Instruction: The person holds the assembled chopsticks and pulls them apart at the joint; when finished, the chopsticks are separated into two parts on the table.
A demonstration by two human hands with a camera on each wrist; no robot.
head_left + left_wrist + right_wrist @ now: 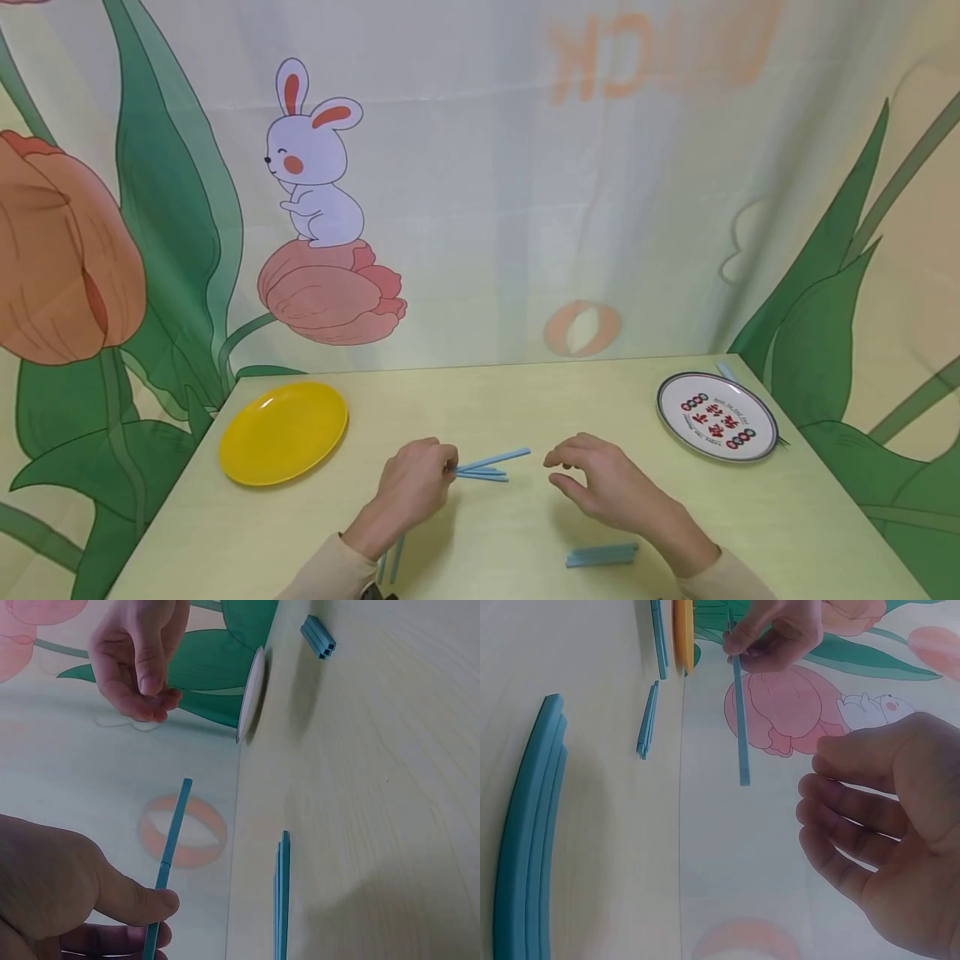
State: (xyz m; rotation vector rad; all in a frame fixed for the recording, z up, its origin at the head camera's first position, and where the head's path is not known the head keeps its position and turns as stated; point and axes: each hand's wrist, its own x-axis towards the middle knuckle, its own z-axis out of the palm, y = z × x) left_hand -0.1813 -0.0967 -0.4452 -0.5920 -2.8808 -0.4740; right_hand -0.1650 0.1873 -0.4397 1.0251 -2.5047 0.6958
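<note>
My left hand pinches a light blue chopstick between thumb and fingers. In the left wrist view the held chopstick is raised off the table, with a seam partway along it. Below it several blue chopsticks lie together on the table. To the right, my right hand hovers with nothing in it, fingers loosely bent and thumb apart, facing the chopstick's tip. Nearer me, under the right forearm, rests a neat bundle of blue chopsticks, large in the right wrist view.
A yellow plate sits at the back left. At the back right is a white plate with red characters, a blue-handled utensil partly hidden under it. More blue chopsticks lie beside the left sleeve. A printed curtain hangs behind the table.
</note>
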